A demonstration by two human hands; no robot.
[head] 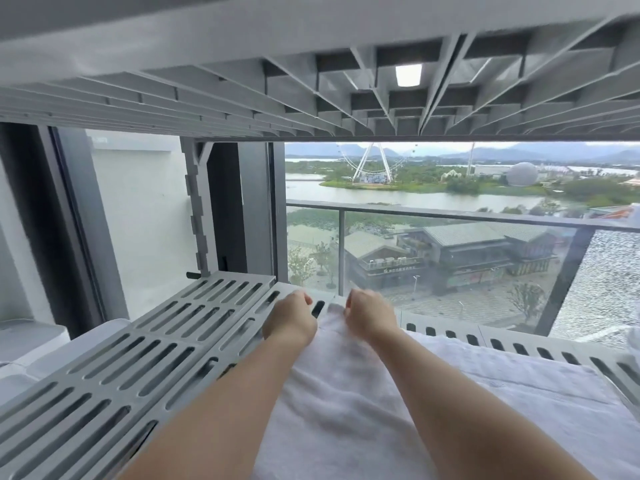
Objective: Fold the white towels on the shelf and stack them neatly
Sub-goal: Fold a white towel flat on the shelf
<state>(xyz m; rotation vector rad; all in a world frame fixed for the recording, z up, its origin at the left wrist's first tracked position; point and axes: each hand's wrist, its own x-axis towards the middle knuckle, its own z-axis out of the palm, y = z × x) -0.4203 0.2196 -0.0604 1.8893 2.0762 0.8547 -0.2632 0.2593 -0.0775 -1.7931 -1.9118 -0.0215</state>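
A white towel [346,403] lies spread on the grey slotted shelf [138,358], running from the near edge to the far edge. My left hand [291,315] and my right hand [369,313] are both stretched to the far end of the towel, close together, fingers curled down onto its far edge. The fingertips are hidden behind the knuckles. A flatter white layer [519,372] of towel extends to the right under my right forearm.
Another grey ribbed shelf [311,98] hangs low overhead. A grey upright post [197,209] stands at the back left. Behind the shelf is a large window and glass balcony rail [450,216]. A bit of white cloth [632,341] shows at the far right.
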